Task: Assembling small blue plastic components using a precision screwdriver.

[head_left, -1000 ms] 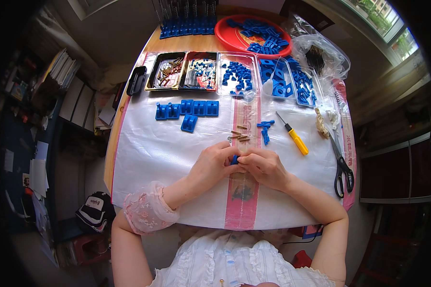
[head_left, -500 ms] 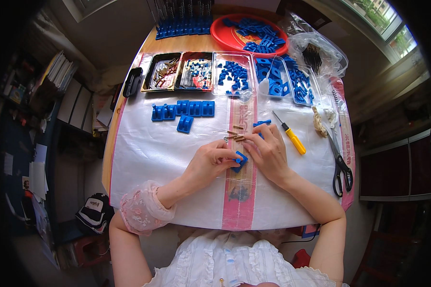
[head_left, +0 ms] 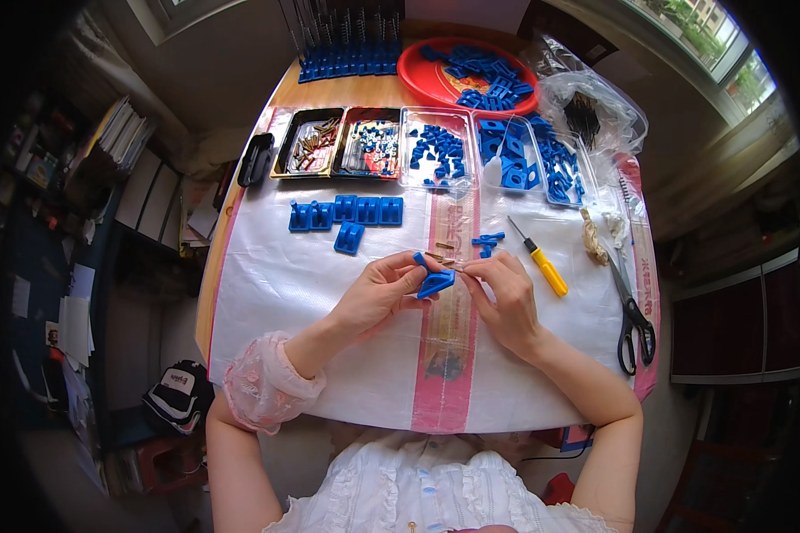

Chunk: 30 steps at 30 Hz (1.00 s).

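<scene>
My left hand (head_left: 384, 291) is closed on a blue plastic part (head_left: 436, 284), lifted and tilted, with a small blue lever sticking up beside the thumb. Close against its right side is my right hand (head_left: 507, 291), thumb and fingertips pinched together. Whatever that pinch holds is too small to make out. Just beyond the hands lie a few short brass pins (head_left: 444, 246), partly hidden by fingers. Small blue levers (head_left: 486, 241) rest above my right fingertips. Further left sit several square blue bases (head_left: 356, 210), some with levers fitted.
Trays of brass pins (head_left: 313, 145), small white-and-blue pieces (head_left: 371, 147) and blue parts (head_left: 436, 151) line the far side. Behind them are a red basin (head_left: 415, 78) and blue pieces with upright springs (head_left: 349, 64). A yellow-handled screwdriver (head_left: 549, 270) and black-handled scissors (head_left: 633, 330) lie right.
My left hand has lifted the blue part off the table and tilted it, bringing it up to my right fingertips. The right hand has shifted slightly and stays pinched.
</scene>
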Each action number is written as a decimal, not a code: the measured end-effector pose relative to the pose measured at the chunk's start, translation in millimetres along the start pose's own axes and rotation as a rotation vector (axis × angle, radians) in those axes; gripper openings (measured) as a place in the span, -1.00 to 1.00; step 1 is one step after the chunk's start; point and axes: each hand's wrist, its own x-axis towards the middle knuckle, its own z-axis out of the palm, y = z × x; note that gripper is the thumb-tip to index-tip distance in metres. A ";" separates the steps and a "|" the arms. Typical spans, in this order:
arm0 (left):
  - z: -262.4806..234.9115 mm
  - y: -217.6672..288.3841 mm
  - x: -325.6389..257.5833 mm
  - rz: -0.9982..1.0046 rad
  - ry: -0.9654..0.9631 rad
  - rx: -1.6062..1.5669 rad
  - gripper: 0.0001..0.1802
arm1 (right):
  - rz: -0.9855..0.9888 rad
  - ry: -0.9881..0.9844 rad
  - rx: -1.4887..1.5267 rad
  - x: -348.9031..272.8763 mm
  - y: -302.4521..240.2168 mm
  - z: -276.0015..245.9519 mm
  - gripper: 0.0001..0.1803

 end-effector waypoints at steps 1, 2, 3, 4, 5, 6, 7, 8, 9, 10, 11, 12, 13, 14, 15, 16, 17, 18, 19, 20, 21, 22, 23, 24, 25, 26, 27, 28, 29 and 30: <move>-1.2 -1.3 0.7 0.005 0.009 -0.001 -0.73 | 0.008 0.004 0.010 0.3 -0.5 -0.9 -0.85; -1.7 -1.5 0.7 0.013 0.022 0.009 -0.74 | 0.009 0.017 0.028 0.6 0.0 -0.6 -0.85; -1.8 -2.8 1.5 0.020 0.032 0.015 -0.74 | 0.013 0.027 0.043 -0.5 1.5 -0.5 -0.86; -2.0 -3.8 2.2 0.026 0.042 0.021 -0.74 | 0.017 0.039 0.058 -1.6 2.6 0.0 -0.86; -2.3 -4.4 2.9 0.035 0.045 0.041 -0.75 | 0.032 0.044 0.077 -3.0 2.9 0.7 -0.85; -2.8 -5.3 3.1 0.042 0.049 0.059 -0.75 | 0.048 0.048 0.096 -5.1 2.5 1.9 -0.84; -3.4 -6.1 3.3 0.050 0.053 0.078 -0.76 | 0.065 0.051 0.116 -6.3 1.9 2.5 -0.83; -4.5 -7.4 3.9 0.055 0.058 0.085 -0.76 | 0.063 0.048 0.120 -6.6 1.0 2.4 -0.83; -5.6 -8.6 5.1 0.060 0.063 0.092 -0.76 | 0.060 0.045 0.123 -6.4 -0.1 1.6 -0.83; -6.3 -9.3 5.7 0.065 0.067 0.100 -0.76 | 0.058 0.042 0.126 -6.0 -1.0 0.9 -0.83; -6.9 -9.6 5.6 0.065 0.065 0.096 -0.76 | 0.037 0.056 0.126 -5.6 -1.7 0.7 -0.83; -7.4 -9.6 5.3 0.065 0.063 0.092 -0.75 | 0.016 0.070 0.126 -5.0 -2.1 0.3 -0.83; -7.5 -9.6 5.2 0.065 0.061 0.088 -0.75 | -0.005 0.085 0.127 -4.5 -2.4 -0.1 -0.83; -6.8 -9.7 5.5 0.065 0.071 0.072 -0.75 | -0.007 0.082 0.136 -4.2 -2.3 -0.4 -0.82; -5.6 -9.8 5.5 0.065 0.081 0.055 -0.75 | -0.009 0.079 0.146 -4.2 -2.4 -0.7 -0.82; -4.6 -9.6 5.4 0.064 0.091 0.038 -0.75 | -0.011 0.076 0.155 -4.3 -2.5 -1.0 -0.82; -3.6 -8.9 5.0 0.059 0.090 0.031 -0.75 | 0.031 0.078 0.188 -5.0 -3.3 -1.1 -0.82; -2.4 -7.5 4.5 0.054 0.090 0.023 -0.75 | 0.073 0.080 0.221 -5.7 -4.8 -1.2 -0.81; -1.7 -6.8 4.2 0.050 0.089 0.016 -0.75 | 0.115 0.081 0.253 -5.4 -6.4 -1.3 -0.81; -1.6 -6.8 4.4 0.050 0.085 0.018 -0.75 | 0.124 0.103 0.277 -3.4 -8.5 -1.4 -0.82; -1.7 -7.5 4.6 0.048 0.081 0.019 -0.74 | 0.136 0.124 0.302 -0.5 -12.1 -1.8 -0.83; -1.8 -8.0 4.6 0.046 0.078 0.021 -0.74 | 0.147 0.146 0.326 0.9 -14.1 -2.1 -0.82; -2.1 -8.1 4.4 0.041 0.068 0.026 -0.74 | 0.154 0.111 0.353 0.4 -14.1 -2.7 -0.80; -2.5 -8.1 4.9 0.036 0.058 0.031 -0.73 | 0.161 0.075 0.378 -0.5 -13.3 -4.1 -0.78; -2.9 -8.4 5.2 0.031 0.047 0.036 -0.72 | 0.168 0.040 0.404 -1.0 -12.8 -5.0 -0.75; -4.2 -10.2 5.7 0.030 0.012 0.022 -0.71 | 0.195 0.009 0.444 -0.7 -12.9 -5.5 -0.73; -5.0 -12.5 6.4 0.029 -0.024 0.008 -0.71 | 0.222 -0.022 0.484 -0.3 -12.9 -6.3 -0.71; -5.3 -14.1 6.5 0.028 -0.059 -0.006 -0.70 | 0.249 -0.053 0.524 0.2 -12.5 -6.8 -0.69; -4.9 -15.4 5.5 -0.007 -0.081 -0.030 -0.70 | 0.327 -0.073 0.644 -0.9 -8.2 -5.3 -0.70; -1.0 -14.2 4.2 -0.043 -0.105 -0.054 -0.70 | 0.407 -0.092 0.763 -2.6 -1.1 -3.3 -0.71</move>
